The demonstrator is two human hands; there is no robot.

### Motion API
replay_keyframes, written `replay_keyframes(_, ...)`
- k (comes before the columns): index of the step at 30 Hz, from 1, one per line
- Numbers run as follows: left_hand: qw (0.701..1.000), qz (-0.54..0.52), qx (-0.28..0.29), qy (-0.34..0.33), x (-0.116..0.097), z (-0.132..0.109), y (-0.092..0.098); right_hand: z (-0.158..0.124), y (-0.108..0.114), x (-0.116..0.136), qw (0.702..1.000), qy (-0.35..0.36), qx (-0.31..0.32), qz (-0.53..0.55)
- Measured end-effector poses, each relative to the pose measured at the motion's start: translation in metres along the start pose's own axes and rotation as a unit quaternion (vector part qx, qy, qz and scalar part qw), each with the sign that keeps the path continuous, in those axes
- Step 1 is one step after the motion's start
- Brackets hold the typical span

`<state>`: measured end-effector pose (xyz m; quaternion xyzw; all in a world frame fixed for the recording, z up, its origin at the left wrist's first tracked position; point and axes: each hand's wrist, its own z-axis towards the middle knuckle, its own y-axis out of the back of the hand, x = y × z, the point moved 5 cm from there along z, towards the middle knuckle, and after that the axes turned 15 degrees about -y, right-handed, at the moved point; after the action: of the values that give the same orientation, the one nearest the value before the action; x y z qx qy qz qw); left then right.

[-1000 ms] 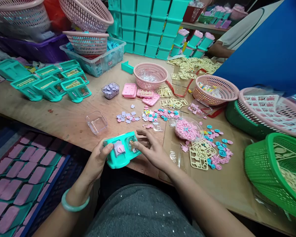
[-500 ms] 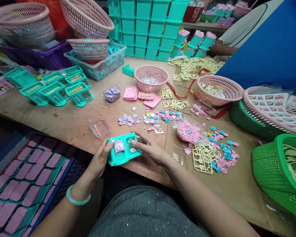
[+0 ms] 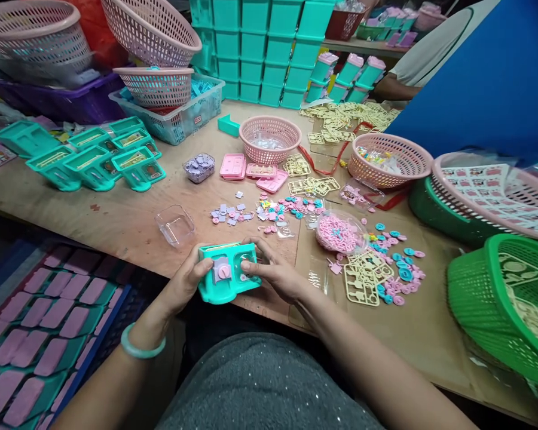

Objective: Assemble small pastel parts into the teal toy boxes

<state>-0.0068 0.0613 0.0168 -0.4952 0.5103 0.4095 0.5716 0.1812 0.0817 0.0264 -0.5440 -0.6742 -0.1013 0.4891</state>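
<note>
A teal toy box (image 3: 226, 272) with a lilac panel and a pink knob on its front sits at the near edge of the wooden table (image 3: 130, 215). My left hand (image 3: 186, 285) grips its left side, thumb on the top edge. My right hand (image 3: 273, 272) curls round its right side, fingers closed against the clear round window there. An empty clear plastic cup (image 3: 176, 225) stands just behind the box. Loose lilac, pink and blue small parts (image 3: 269, 210) lie scattered beyond my hands.
Teal toy bodies (image 3: 94, 158) line the left of the table. Pink baskets (image 3: 269, 138) (image 3: 388, 160), a dish of pink pieces (image 3: 339, 233), cream sprues (image 3: 363, 280) and green baskets (image 3: 504, 304) fill the right. Teal boxes are stacked behind. A crate of finished pieces (image 3: 40, 334) sits lower left. Another person's arm (image 3: 397, 89) rests far right.
My right hand has gone from fingers laid on the box's front to wrapping its right side. The box has tipped up slightly toward me between both hands.
</note>
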Motion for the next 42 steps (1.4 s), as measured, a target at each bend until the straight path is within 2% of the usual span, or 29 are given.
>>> replay_keyframes(2,1.0,-0.02,-0.002,0.013,0.0,0.005,0.001,0.001,-0.001,-0.002,1.0,-0.003,-0.008,-0.014)
replay_keyframes(6,0.996,-0.055,-0.049,0.041,-0.002,0.009,0.002,0.001,0.0,-0.005,0.998,0.018,-0.036,-0.042)
replay_keyframes(10,0.989,-0.112,-0.065,0.066,-0.004,0.004,-0.012,-0.01,0.006,-0.004,0.996,0.054,-0.041,-0.058)
replay_keyframes(14,0.977,-0.164,-0.048,0.128,0.006,0.006,-0.04,-0.033,0.027,0.001,0.988,0.085,-0.096,-0.089)
replay_keyframes(19,0.955,-0.229,0.025,0.188,-0.001,0.018,-0.097,-0.077,0.053,0.006,0.97,0.169,-0.163,-0.065)
replay_keyframes(22,0.953,-0.228,0.059,0.188,-0.014,0.031,-0.126,-0.102,0.068,0.009,0.958,0.191,-0.204,-0.07)
replay_keyframes(25,0.965,-0.193,0.057,0.17,-0.02,0.048,-0.14,-0.124,0.092,0.022,0.939,0.222,-0.257,-0.058)
replay_keyframes(30,0.958,-0.197,0.01,0.206,-0.005,0.066,-0.146,-0.147,0.151,0.044,0.87,0.264,-0.414,-0.042)
replay_keyframes(33,0.948,-0.225,0.009,0.226,0.0,0.067,-0.15,-0.144,0.175,0.051,0.846,0.253,-0.462,-0.076)
replay_keyframes(37,0.955,-0.223,0.023,0.195,-0.005,0.068,-0.149,-0.129,0.183,0.063,0.844,0.243,-0.457,-0.142)
replay_keyframes(42,0.982,-0.18,0.02,0.058,-0.02,0.078,-0.127,-0.11,0.172,0.09,0.827,0.255,-0.448,-0.225)
